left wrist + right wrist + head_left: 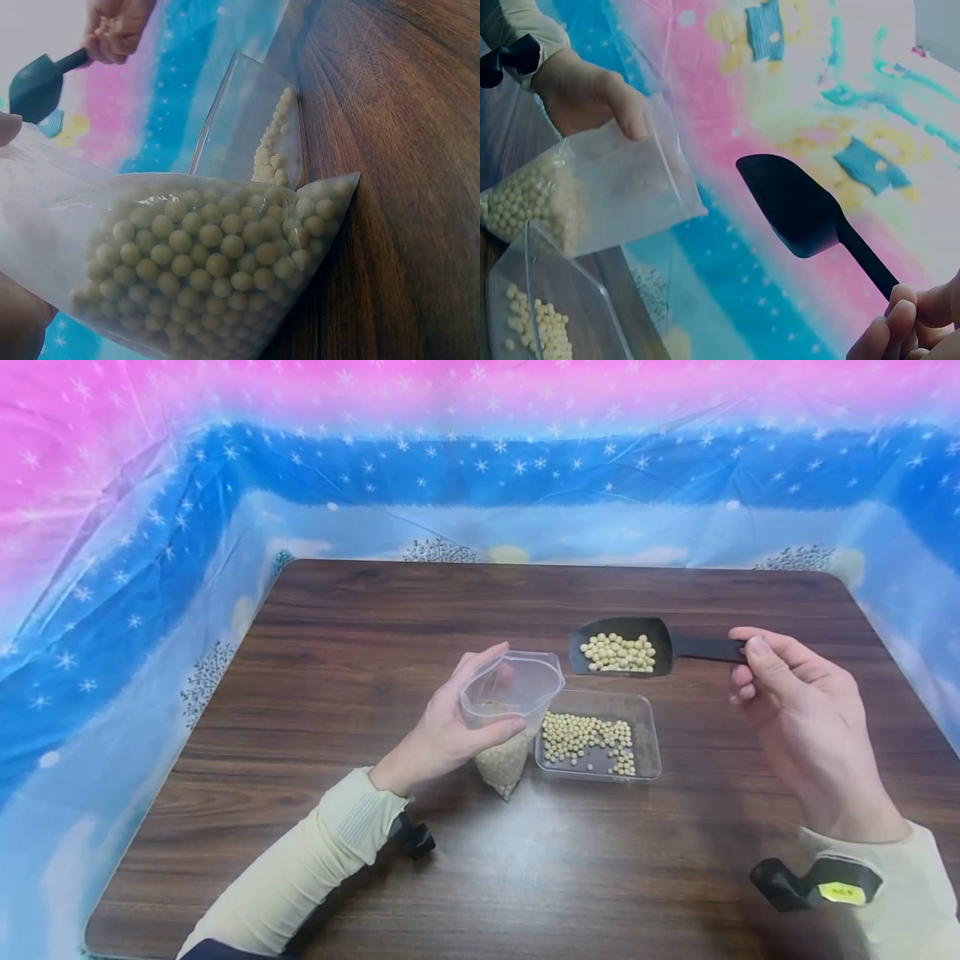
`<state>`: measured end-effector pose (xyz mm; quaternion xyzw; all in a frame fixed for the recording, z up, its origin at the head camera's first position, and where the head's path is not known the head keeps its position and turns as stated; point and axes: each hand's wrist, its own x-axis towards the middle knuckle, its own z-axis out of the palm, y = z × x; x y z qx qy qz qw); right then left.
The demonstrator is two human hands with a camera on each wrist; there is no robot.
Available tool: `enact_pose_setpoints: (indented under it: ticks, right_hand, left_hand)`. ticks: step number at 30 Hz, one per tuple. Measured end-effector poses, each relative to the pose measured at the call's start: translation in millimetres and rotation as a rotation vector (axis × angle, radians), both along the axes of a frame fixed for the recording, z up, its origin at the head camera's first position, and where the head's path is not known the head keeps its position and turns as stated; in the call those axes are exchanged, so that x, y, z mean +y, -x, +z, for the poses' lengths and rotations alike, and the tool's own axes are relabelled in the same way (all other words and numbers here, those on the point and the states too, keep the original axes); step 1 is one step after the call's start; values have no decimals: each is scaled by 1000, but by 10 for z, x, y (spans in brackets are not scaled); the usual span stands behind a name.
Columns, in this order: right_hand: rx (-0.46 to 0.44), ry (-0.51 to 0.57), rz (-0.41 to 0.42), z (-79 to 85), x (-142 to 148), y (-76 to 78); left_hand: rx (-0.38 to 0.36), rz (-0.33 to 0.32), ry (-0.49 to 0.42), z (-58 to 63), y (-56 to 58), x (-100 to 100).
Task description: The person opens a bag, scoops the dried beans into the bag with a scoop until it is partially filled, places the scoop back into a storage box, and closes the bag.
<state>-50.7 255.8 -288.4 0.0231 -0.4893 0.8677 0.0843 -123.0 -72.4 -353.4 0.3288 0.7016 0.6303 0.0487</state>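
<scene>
My left hand [457, 710] grips a clear plastic bag [517, 689] near its top, thumb in front and fingers behind, so that its mouth gapes. Round pale beans fill the bag's lower part [202, 255], and its bottom corner points down at the table. With thumb and fingers my right hand [810, 718] pinches the handle end of a black scoop [663, 647]. The scoop is held level, up and to the right of the bag, carrying a heap of beans [618, 653]. Below it is a clear tray [648, 752] with more beans [585, 735] spread over part of its bottom.
Everything is over a dark wood-grain table [360, 618]. A pink and blue cloth with snowflakes [517, 460] hangs round its back and left sides. The tray stands close beside the bag on the right.
</scene>
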Motion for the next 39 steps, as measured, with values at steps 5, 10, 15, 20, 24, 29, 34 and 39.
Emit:
enact_pose_setpoints:
  ticks: [5,10,15,20,24,29,34,39]
  right_hand:
    - [48,-136,-48,125,-195,-19]
    - [107,-433,-196,210,-393,-30]
    - [226,-692,-292,228,-521,-35]
    - [299,-909,-393,269,-634,-92]
    - [422,-961,-402,331,-694,-154]
    - [659,-968,-601,358,-711,-199]
    - [681,-1214,-729,241,-642,-231]
    - [592,-1430,-561,-76,-525,-148]
  left_hand:
    - [-4,-5,-3,4,5,3]
    - [5,-4,2,3,4,3]
    - [48,14,31,-9,7,-6]
    - [55,17,34,-13,7,-10]
    - [25,-1,8,-15,6,-16]
    - [4,-9,3,-18,-5,-20]
    - [23,7,19,-9,1,-22]
    - [11,7,16,-10,5,-8]
